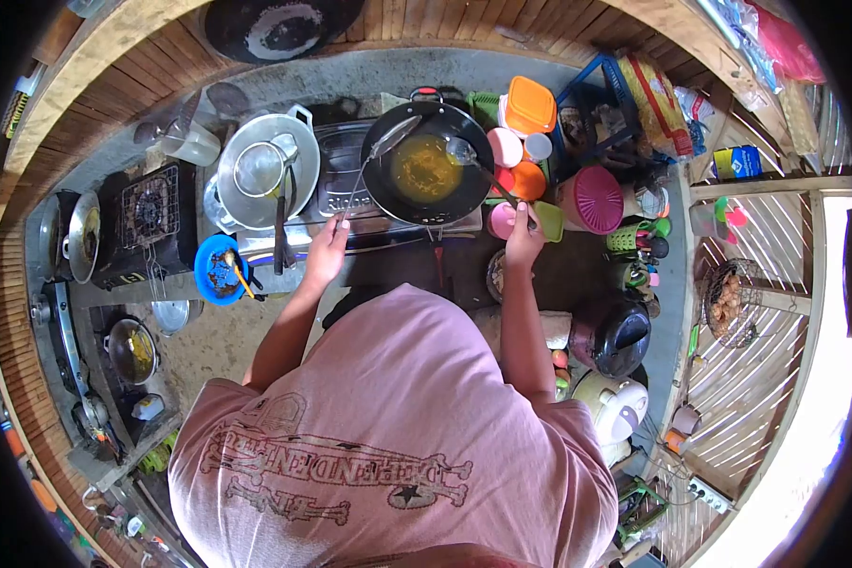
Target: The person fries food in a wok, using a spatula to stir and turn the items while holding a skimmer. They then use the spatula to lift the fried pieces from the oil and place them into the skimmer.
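Observation:
My left hand [329,248] is closed on the thin handle of a metal strainer [395,138], whose head rests at the left inner side of a black wok [381,180]. Yellowish oil with small bits [426,170] lies in the wok's bottom. My right hand [524,240] grips the dark handle of a metal spatula [461,150]; its head is inside the wok at the right. The wok sits on a gas stove [343,194].
Left of the stove stand a metal pot [305,180] with a strainer on it and a blue bowl [221,284] of dark food. On the right are coloured containers [592,201], a dark pot [608,336] and a rice cooker [615,407]. Another pan [133,352] is at lower left.

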Demonstrator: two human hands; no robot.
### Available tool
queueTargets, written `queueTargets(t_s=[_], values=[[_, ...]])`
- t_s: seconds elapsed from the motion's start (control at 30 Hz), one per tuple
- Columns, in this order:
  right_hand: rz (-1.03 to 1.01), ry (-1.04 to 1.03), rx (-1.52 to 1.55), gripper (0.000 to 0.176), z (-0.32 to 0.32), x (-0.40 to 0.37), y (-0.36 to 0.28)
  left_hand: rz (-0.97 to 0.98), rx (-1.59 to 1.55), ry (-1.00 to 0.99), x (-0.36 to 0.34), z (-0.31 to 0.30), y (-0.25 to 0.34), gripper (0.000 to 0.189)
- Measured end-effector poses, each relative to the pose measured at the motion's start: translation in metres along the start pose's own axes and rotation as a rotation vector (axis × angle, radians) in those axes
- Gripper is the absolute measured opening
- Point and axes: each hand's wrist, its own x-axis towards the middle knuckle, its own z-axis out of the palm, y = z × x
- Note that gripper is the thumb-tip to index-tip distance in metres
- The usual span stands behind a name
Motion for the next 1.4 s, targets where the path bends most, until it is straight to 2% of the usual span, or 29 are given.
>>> queueTargets(t_s=[0.07,0.1,0.23,0.33,0.47,0.53,0.57,0.63,0.67,0.73,0.77,0.83,0.97,1.13,1.2,1.3,1.37,1.4], values=[[0.133,-0.059,0.105,0.029,0.005,-0.01,-0.009,-0.05,0.035,-0.027,-0.003,-0.006,0.01,0.046],[0.087,-0.071,0.086,0.027,0.008,-0.014,-0.006,-0.099,0.068,-0.058,-0.004,-0.008,0.014,0.049],[0.106,-0.148,0.205,0.03,0.013,-0.025,-0.001,-0.1,0.063,-0.05,-0.005,-0.008,0.012,0.049],[0.113,-0.176,0.183,0.029,0.008,-0.028,-0.012,-0.094,0.045,-0.045,-0.003,-0.007,0.006,0.049],[0.084,-0.214,0.138,0.027,-0.006,-0.016,0.004,-0.105,0.067,-0.051,-0.004,-0.007,0.005,0.049],[-0.129,-0.311,-0.048,0.028,-0.016,-0.008,0.011,-0.106,0.059,-0.047,-0.004,-0.007,0.006,0.049],[-0.13,-0.312,-0.048,0.028,-0.024,-0.002,0.013,-0.104,0.065,-0.044,-0.004,-0.008,0.007,0.049],[-0.274,-0.417,-0.386,0.034,-0.034,0.005,-0.002,-0.102,0.07,-0.043,-0.004,-0.008,0.007,0.049],[-0.273,-0.415,-0.387,0.034,-0.037,0.006,-0.008,-0.086,0.082,-0.045,-0.004,-0.008,0.006,0.049],[-0.325,-0.437,-0.754,0.041,-0.038,0.007,-0.021,-0.068,0.094,-0.049,-0.002,-0.007,0.007,0.049],[-0.324,-0.436,-0.755,0.041,-0.036,0.006,-0.027,-0.073,0.085,-0.052,-0.003,-0.007,0.007,0.049],[-0.288,-0.537,-0.958,0.044,-0.028,0.002,-0.036,-0.08,0.077,-0.062,-0.004,-0.005,0.007,0.048],[-0.247,-0.544,-0.95,0.042,-0.018,0.003,-0.031,-0.082,0.068,-0.048,-0.005,-0.003,0.01,0.048],[-0.212,-0.435,-0.831,0.041,-0.013,0.001,-0.027,-0.095,0.039,-0.048,-0.01,-0.002,0.007,0.047],[-0.209,-0.429,-0.819,0.041,-0.011,-0.001,-0.015,0.037,0.052,0.014,-0.008,0.002,-0.006,0.044],[-0.214,-0.363,-0.837,0.041,-0.008,-0.011,-0.013,0.034,0.054,0.019,-0.007,0.002,-0.012,0.044],[-0.068,-0.399,-0.778,0.041,-0.005,-0.014,-0.003,0.021,0.046,0.008,-0.007,0.004,-0.015,0.044],[-0.065,-0.394,-0.78,0.041,-0.005,-0.016,0.005,0.035,0.038,0.009,-0.009,0.004,-0.014,0.044]])
